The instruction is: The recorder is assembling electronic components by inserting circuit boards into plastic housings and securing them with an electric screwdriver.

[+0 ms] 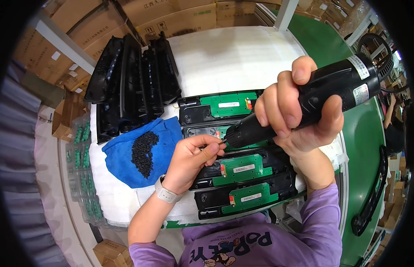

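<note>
My right hand [296, 104] is wrapped round a black electric screwdriver [322, 86], which lies slanted with its nose to the lower left. At that nose, the thumb and forefinger of my left hand [195, 155] pinch a tiny dark piece [223, 142] that looks like a screw. Whether it touches the bit is hard to tell. Beneath both hands lie several long black plastic housings, each with a green circuit board; one board [242, 169] shows below the screwdriver, another [229, 105] beyond it. On a blue cloth [118, 153] left of my hand lies a heap of small black screws [144, 153].
Black plastic housings [131, 80] are stacked at the far left of the white-covered table [233, 53]. Trays of green boards [82, 169] stand beside its left edge. Cardboard boxes [175, 18] line the back. A long black part [371, 196] lies on the green surface at right.
</note>
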The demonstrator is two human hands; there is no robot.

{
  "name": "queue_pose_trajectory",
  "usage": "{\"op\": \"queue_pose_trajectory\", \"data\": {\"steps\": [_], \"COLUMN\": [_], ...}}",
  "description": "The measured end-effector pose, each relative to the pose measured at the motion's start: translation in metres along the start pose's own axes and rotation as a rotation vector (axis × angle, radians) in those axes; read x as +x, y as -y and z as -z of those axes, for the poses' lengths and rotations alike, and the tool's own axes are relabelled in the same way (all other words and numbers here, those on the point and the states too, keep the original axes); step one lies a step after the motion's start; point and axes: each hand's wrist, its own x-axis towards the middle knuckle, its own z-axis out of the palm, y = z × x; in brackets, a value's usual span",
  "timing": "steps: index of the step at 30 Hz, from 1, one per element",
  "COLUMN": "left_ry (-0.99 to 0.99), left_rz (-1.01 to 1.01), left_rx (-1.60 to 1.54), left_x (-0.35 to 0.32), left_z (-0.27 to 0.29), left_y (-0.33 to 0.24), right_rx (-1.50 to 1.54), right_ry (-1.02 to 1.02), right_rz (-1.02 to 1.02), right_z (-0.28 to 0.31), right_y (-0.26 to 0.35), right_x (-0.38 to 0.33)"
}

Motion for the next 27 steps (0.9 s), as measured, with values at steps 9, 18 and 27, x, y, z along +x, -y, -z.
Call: {"op": "queue_pose_trajectory", "data": {"steps": [9,18,27], "left_ry": [-0.053,-0.029,-0.237], "left_rz": [-0.137,0.023,-0.174], "left_rx": [0.113,0.403,0.314], "left_x": [-0.001,-0.006,0.009], "left_z": [-0.002,-0.008,0.026], "left_y": [0.007,-0.009,-0.018], "right_rx": [0.030,0.112,-0.341], "right_ry": [-0.329,-0.397,-0.052], "right_rz": [0.056,0.005,-0.340], "right_z": [-0.010,-0.007,-0.002], "right_y": [-0.003,-0.007,-0.020], "right_x": [0.002,0.005,-0.003]}}
